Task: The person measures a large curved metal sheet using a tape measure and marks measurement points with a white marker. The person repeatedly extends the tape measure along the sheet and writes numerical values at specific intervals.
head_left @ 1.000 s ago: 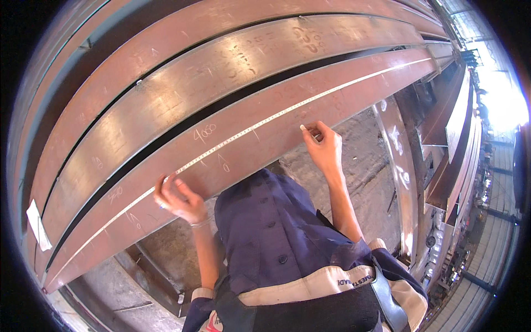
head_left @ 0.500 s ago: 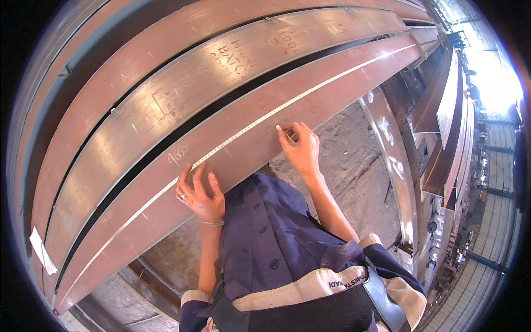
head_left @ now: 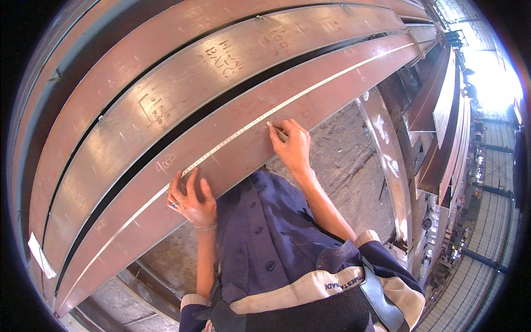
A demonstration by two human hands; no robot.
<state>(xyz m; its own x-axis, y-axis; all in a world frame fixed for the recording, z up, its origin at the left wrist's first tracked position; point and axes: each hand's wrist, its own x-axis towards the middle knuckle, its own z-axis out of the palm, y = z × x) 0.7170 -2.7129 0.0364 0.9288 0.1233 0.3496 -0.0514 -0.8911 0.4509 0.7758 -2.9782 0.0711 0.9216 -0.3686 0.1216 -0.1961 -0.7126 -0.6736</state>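
A pale measuring tape (head_left: 243, 131) lies stretched lengthwise along a reddish-brown steel beam (head_left: 238, 160) in front of me. My left hand (head_left: 194, 203), a ring on one finger, rests on the beam with its fingers apart and fingertips at the tape's near edge. Farther right, my right hand (head_left: 293, 148) pinches a short chalk stick (head_left: 269, 125). The chalk's white tip is over the beam, a little on the near side of the tape. Whether the tip touches the steel I cannot tell. Faint chalk writing (head_left: 165, 162) marks the beam beyond my left hand.
Beyond a dark gap lies a second, shinier steel beam (head_left: 188, 83) with dark lettering, and more beams behind it. A white strip (head_left: 41, 255) sits at the far left. Steel sections (head_left: 437, 133) are stacked to the right. Dusty ground (head_left: 348, 160) shows below the beam's near edge.
The view has shifted slightly, so the beams appear a little farther left. My right hand has brought the chalk slightly closer to the tape. My left hand stays beside the tape.
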